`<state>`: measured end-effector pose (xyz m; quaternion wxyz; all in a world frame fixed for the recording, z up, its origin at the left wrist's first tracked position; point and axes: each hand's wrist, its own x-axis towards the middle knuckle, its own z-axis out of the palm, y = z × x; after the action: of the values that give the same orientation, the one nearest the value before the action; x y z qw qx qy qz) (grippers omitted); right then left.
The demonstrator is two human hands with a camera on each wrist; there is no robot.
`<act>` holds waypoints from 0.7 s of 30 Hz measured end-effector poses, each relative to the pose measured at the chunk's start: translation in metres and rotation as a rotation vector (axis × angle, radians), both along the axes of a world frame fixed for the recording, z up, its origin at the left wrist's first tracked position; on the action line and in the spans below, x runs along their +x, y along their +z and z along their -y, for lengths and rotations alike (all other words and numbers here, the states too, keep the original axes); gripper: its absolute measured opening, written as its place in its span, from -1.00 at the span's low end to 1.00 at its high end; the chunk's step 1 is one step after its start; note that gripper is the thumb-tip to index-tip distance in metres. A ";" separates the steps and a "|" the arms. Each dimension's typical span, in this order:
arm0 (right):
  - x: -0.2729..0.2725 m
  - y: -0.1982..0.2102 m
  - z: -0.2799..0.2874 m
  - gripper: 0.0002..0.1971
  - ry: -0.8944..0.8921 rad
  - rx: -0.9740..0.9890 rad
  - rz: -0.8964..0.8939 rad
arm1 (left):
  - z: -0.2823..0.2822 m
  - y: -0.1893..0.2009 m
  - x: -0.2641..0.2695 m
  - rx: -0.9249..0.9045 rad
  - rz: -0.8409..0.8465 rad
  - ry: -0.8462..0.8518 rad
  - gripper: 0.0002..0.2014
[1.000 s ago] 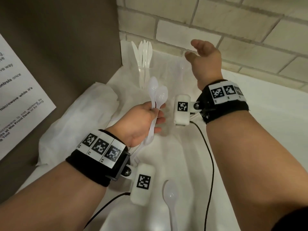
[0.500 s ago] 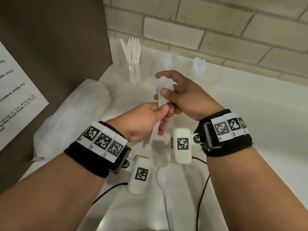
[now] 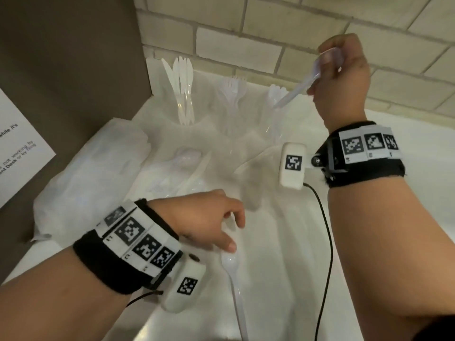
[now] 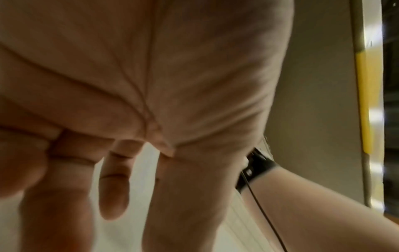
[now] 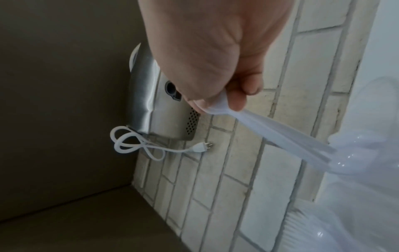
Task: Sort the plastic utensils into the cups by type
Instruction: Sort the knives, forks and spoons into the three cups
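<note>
From the head camera, the right hand (image 3: 342, 77) is raised near the brick wall (image 3: 270, 33), fingers curled round the bowl ends of a small bunch of spoons (image 3: 302, 87); the handles slant down and left from the grip, their tips just above the right-hand cup (image 3: 273, 112), which already has spoons in it. To its left stand a cup of forks (image 3: 232, 104) and a cup of knives (image 3: 183, 94). The left hand (image 3: 209, 222) reaches down, fingers loosely bent and holding nothing, its fingertips at the bowl of a single spoon (image 3: 232, 274) lying on the white counter (image 3: 283, 267); contact cannot be judged. More loose utensils (image 3: 189, 166) lie further back.

The left wrist camera shows the palm and relaxed fingers (image 4: 114, 184) with nothing between them.

The right wrist camera shows the thumb and fingers (image 5: 237, 100) pinching the spoons, blurred handles fanning down to the right toward the clear cup (image 5: 367, 153). A metal appliance (image 5: 155, 105) with a white cord (image 5: 140, 145) hangs on the wall.
</note>
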<state>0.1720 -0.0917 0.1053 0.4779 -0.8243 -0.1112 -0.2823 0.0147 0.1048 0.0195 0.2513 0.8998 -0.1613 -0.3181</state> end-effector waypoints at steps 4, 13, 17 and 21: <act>0.025 -0.017 -0.004 -0.69 -0.106 -0.111 0.020 | 0.011 -0.016 -0.006 0.165 -0.004 -0.099 -0.59; 0.045 -0.039 -0.010 -0.59 -0.077 -0.413 -0.344 | 0.005 -0.024 0.006 0.158 0.105 -0.133 -0.88; 0.036 -0.033 -0.014 -0.59 -0.128 -0.427 -0.195 | -0.005 -0.025 0.013 0.122 0.168 -0.052 -0.80; 0.012 -0.052 -0.030 -0.77 -0.046 -0.624 -0.148 | -0.023 -0.022 0.027 0.124 0.247 0.061 -0.73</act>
<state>0.1844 -0.0616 0.0529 0.2022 -0.9517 -0.1387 -0.1846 0.0422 0.1282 -0.0021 0.1831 0.9503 -0.1437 -0.2067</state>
